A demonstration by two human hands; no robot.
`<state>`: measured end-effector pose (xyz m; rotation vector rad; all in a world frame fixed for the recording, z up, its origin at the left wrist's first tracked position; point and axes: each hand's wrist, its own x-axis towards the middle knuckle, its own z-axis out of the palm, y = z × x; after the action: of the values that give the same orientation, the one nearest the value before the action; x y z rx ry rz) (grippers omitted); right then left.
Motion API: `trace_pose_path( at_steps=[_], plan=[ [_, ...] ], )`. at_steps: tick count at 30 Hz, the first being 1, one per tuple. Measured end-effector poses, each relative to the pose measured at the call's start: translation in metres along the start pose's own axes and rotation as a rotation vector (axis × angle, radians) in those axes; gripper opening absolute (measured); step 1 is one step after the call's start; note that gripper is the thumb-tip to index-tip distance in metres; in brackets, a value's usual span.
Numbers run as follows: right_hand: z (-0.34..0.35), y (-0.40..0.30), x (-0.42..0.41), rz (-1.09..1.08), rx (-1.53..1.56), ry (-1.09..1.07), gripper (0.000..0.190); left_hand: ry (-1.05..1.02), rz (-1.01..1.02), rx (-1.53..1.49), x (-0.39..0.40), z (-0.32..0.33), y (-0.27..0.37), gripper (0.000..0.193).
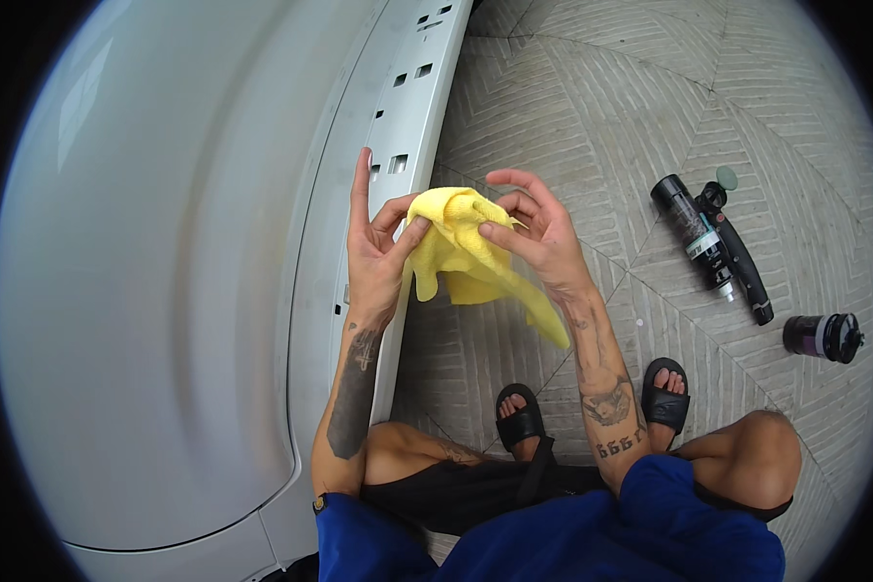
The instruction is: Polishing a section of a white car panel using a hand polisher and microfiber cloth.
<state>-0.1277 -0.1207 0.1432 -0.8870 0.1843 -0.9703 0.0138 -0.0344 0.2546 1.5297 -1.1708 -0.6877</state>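
A yellow cloth (462,233) hangs in loose folds between my two hands, over the edge of a light-coloured car sill. My left hand (382,244) pinches its left side between thumb and fingers, the index finger pointing up. On the right side, my right hand (538,225) grips the cloth with thumb and fingers, partly hidden behind it. One corner of the cloth droops toward my right forearm. Just left of the cloth lies the metal sill (364,196) with several rectangular holes, next to a large glossy car door panel (138,291).
On the patterned tile floor (596,145) at the right lie a black bottle (691,229) with a nozzle and a black handheld tool (746,265). Further right lies a dark jar-like container (818,336). My sandalled feet and bent knees are below.
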Motion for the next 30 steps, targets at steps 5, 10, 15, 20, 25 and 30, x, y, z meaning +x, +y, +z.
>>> trace_pose_path(
  at_steps=[5,10,15,20,25,30],
  plan=[
    [0.001,-0.004,0.009,-0.234,-0.366,0.175,0.017,-0.061,0.030,0.075,-0.002,-0.002,0.011,0.091],
    [0.012,-0.007,0.007,-0.260,-0.374,0.375,0.009,0.047,0.110,0.202,-0.003,0.012,0.014,0.084],
    [0.037,0.003,-0.003,0.050,0.197,0.345,0.009,0.106,0.191,0.137,0.002,0.028,0.003,0.084],
    [0.055,0.009,-0.005,-0.264,0.096,0.321,0.012,0.078,0.254,0.162,0.002,0.022,0.000,0.084],
    [0.047,-0.005,-0.006,-0.340,-0.447,0.153,0.019,0.189,0.158,0.122,0.006,0.008,-0.001,0.082],
    [0.052,-0.015,-0.011,-0.312,-0.502,-0.029,0.019,0.235,0.122,0.053,0.011,0.005,-0.006,0.082]
  ],
)
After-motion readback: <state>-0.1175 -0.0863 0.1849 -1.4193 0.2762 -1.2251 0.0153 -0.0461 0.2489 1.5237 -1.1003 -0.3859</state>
